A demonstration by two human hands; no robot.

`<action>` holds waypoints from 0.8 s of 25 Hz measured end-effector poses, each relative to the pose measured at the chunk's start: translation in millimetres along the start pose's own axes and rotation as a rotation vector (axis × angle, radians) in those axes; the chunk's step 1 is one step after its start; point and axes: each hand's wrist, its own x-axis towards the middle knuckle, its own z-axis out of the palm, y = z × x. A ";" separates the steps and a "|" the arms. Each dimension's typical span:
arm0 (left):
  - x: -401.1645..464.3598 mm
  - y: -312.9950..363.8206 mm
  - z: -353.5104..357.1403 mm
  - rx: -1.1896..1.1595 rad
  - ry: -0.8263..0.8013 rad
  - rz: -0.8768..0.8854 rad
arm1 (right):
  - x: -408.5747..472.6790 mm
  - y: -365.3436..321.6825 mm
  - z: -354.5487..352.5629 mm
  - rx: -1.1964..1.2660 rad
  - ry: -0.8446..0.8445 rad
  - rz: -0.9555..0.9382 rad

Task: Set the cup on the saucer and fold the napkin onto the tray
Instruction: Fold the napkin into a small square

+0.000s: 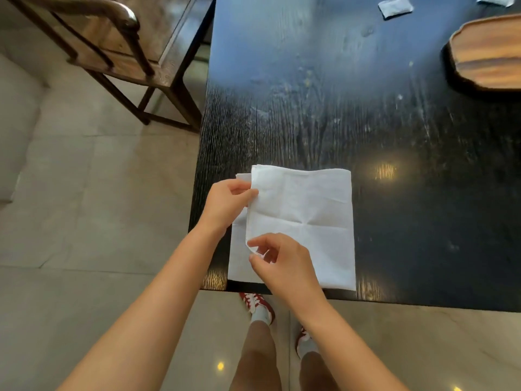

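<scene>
A white cloth napkin (304, 218) lies partly folded at the near left corner of the black table (338, 114). My left hand (225, 204) pinches the far part of the napkin's lifted left edge. My right hand (284, 263) pinches the near part of that same edge, thumb and fingers closed on the hem. The top layer is raised over a lower layer that shows along the left side. A wooden tray (487, 52) sits at the far right of the table, cut off by the frame. No cup or saucer is in view.
Two small white packets (394, 7) (496, 0) lie at the table's far edge. A wooden chair (112, 43) stands on the tiled floor to the left of the table. My legs and red shoes (258, 303) show below the table's near edge.
</scene>
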 end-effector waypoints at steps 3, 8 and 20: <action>10.1 -19.2 -5.0 0.068 0.045 0.012 | 5.1 2.4 18.6 -0.069 -0.010 -0.016; 19.0 -38.8 -13.7 0.182 0.107 0.005 | 8.8 6.8 42.8 -0.163 0.007 -0.094; 20.6 -56.5 -8.9 0.286 0.196 0.159 | 14.9 56.0 65.6 -0.820 0.093 -0.331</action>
